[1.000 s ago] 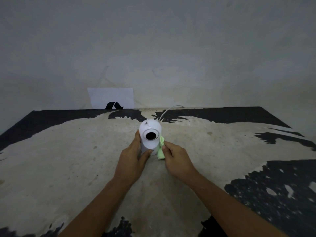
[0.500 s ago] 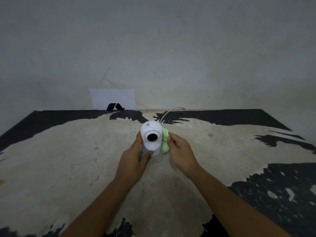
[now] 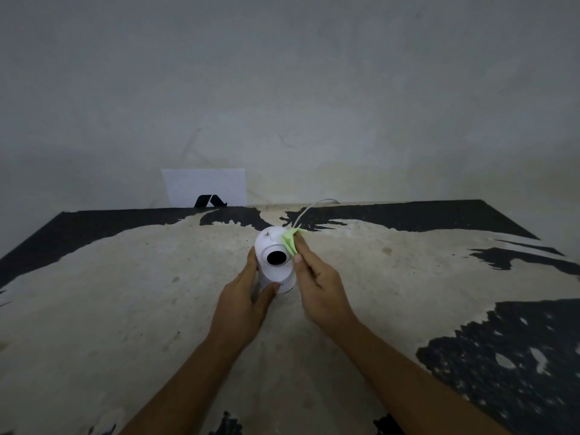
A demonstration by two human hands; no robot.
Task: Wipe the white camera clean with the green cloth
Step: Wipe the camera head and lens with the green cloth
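The white camera stands upright in the middle of the worn table, its round black lens facing me. My left hand wraps the camera's lower body from the left, thumb across the front of the base. My right hand pinches the small green cloth and presses it against the upper right side of the camera's rounded head. A thin white cable runs from behind the camera toward the table's far edge.
The table has a pale worn top with black patches at the back and right. A white sheet of paper with a black mark leans on the grey wall behind the far edge.
My right hand has slid the green cloth up the camera's right side, from near the base to the top of its head. My left hand keeps its hold on the camera body.
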